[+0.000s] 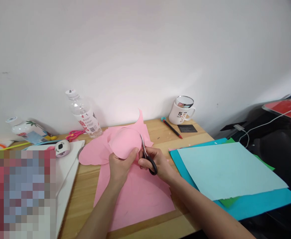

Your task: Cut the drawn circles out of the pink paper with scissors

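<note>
Across the near part of the wooden table (pixel 86 186) lie pink sheets (pixel 140 202). Just beyond, the left hand (pixel 120 167) pinches a rounded pink piece (pixel 124 142), its thumb on top (the fingers beneath are hidden). To its right, the right hand (pixel 160 162) grasps the black-handled scissors (pixel 145 154), fingers curled around the grips. The scissors' long axis runs away from the person and slightly left, tips far, handle loops near; the blades lie at the rounded piece's right edge. Farther back, a dark pencil (pixel 172 128) slants beside a black card (pixel 187 128) whose print is too small to read. Near the wall stand a clear bottle (pixel 86 116), its label showing red characters and a barcode, and a white mug (pixel 181 113) bearing "5" and "2".
</note>
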`<action>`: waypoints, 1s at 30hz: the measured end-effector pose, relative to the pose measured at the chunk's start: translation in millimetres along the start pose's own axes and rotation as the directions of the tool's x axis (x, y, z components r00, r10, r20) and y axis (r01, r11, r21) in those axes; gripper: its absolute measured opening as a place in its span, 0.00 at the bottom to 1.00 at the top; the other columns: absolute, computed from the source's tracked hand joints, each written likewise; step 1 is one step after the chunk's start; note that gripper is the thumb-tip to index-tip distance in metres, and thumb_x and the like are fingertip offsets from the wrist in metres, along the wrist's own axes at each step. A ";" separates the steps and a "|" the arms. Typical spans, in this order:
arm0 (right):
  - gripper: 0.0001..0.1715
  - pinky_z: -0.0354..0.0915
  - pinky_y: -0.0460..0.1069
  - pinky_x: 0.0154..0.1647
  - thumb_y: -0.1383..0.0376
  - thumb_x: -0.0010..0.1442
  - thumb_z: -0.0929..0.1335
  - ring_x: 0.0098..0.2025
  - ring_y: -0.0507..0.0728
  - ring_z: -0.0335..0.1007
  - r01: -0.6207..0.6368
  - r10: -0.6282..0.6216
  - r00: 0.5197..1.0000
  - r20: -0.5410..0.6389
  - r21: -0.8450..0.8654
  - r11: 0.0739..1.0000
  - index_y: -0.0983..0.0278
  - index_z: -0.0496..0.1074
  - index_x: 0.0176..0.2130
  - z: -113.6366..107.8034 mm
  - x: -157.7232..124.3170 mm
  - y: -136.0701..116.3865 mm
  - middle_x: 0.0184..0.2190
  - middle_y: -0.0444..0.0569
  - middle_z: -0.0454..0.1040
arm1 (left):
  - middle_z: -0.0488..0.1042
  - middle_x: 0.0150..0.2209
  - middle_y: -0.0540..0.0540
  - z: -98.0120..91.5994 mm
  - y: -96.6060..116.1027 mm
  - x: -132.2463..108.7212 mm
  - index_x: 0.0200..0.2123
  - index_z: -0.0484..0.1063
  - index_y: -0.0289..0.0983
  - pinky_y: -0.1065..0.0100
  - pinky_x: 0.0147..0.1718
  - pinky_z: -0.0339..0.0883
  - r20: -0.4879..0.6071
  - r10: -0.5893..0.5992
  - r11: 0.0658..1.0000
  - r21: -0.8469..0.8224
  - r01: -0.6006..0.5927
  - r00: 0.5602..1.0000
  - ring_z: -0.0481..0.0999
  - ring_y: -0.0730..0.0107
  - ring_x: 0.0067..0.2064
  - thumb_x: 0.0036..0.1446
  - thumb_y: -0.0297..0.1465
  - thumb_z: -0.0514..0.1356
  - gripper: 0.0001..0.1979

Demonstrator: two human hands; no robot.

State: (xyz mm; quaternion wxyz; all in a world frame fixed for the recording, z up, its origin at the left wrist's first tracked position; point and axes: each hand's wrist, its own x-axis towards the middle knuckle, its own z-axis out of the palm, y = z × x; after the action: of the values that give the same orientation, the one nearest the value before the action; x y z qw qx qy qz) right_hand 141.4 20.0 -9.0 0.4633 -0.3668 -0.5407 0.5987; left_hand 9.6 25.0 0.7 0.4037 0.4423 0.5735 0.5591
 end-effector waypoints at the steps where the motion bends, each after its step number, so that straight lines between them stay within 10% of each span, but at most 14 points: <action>1: 0.21 0.52 0.45 0.21 0.53 0.44 0.73 0.19 0.48 0.55 -0.004 0.004 1.000 -0.002 0.003 1.000 0.66 0.64 0.22 0.3 0.0 -0.5 0.16 0.41 0.63 | 0.74 0.18 0.48 0.1 -0.9 0.2 0.18 0.72 0.32 0.71 0.19 0.67 -0.002 0.001 1.000 -0.002 -0.001 1.000 0.73 0.67 0.22 0.36 0.36 0.67 0.12; 30: 0.26 0.50 0.45 0.22 0.51 0.37 0.75 0.22 0.48 0.51 -0.029 0.029 0.999 -0.024 -0.002 1.000 0.65 0.64 0.26 0.0 1.4 -1.2 0.20 0.39 0.60 | 0.78 0.24 0.42 1.2 6.0 -2.3 0.26 0.75 0.31 0.65 0.27 0.73 -0.003 -0.048 0.999 -0.001 0.048 0.999 0.78 0.59 0.29 0.36 0.35 0.67 0.14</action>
State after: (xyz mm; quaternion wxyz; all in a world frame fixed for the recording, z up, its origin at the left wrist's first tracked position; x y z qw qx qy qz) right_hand 141.2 21.3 -7.8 0.4606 -0.3824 -0.5302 0.6004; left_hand 11.8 23.1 6.5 0.4164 0.4272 0.5843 0.5503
